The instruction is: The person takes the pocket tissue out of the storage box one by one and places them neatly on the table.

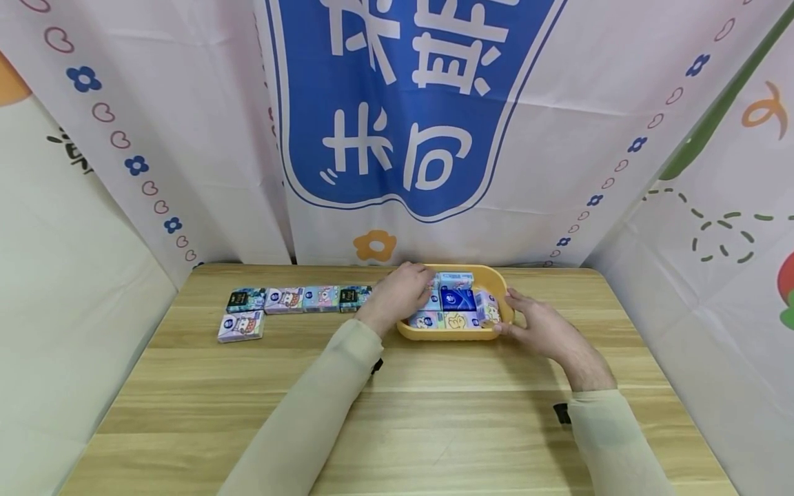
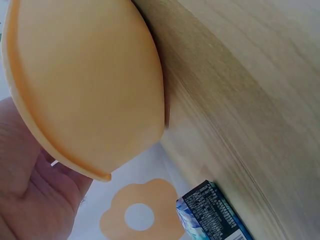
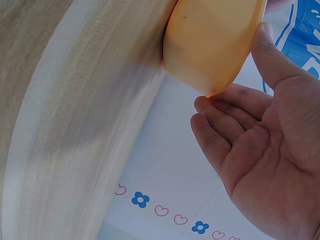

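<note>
Near the back of the table, a yellow plastic basket [image 1: 446, 335] holds several small tissue packs, among them a dark blue pack [image 1: 457, 299] and a pale patterned pack [image 1: 488, 308] at the right. My left hand [image 1: 400, 293] reaches over the basket's left end, its fingertips among the packs and mostly hidden; whether they pinch a pack is unclear. At the opposite end my right hand [image 1: 546, 327] holds the basket, with the thumb [image 3: 265, 37] at the rim and fingers against the outer wall [image 3: 210, 45].
Left of the basket, a row of tissue packs includes a dark pack [image 1: 355, 297] closest to the left wrist. Another patterned pack [image 1: 241, 326] lies in front of the row's left end. A printed curtain [image 1: 236, 207] hangs behind the wooden table [image 1: 453, 413].
</note>
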`<action>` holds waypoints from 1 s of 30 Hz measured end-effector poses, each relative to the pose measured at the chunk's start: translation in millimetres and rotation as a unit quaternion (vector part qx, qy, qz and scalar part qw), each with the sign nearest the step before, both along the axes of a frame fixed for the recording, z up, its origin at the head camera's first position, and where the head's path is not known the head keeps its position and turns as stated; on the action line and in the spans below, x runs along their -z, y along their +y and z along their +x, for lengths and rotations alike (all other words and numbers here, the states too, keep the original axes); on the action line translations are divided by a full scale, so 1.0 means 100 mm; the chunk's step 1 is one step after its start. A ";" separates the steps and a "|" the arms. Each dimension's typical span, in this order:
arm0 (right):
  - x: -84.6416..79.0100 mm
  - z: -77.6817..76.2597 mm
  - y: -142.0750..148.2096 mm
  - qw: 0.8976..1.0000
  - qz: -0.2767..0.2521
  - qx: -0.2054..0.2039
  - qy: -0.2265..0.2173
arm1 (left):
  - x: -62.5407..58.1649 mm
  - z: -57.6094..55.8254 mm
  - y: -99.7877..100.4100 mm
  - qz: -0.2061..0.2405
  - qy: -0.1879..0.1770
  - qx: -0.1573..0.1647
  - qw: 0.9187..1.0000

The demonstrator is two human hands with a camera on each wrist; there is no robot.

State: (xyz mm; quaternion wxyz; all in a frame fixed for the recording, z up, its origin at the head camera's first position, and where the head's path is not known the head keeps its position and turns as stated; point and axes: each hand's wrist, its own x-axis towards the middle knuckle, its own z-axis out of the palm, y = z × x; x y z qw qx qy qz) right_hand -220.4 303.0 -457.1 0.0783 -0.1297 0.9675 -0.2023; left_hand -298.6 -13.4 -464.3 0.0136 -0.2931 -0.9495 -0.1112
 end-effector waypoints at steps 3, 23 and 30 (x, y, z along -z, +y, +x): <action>0.00 0.00 0.00 1.000 0.000 -0.001 0.002 | 0.00 -0.02 0.02 -0.010 0.005 -0.004 1.000; -0.02 0.00 0.00 1.000 0.004 -0.001 -0.006 | -0.04 -0.09 0.12 -0.081 0.039 -0.039 0.995; -0.02 0.00 -0.01 1.000 0.008 0.001 -0.009 | -0.06 -0.10 0.11 -0.089 0.033 -0.041 0.995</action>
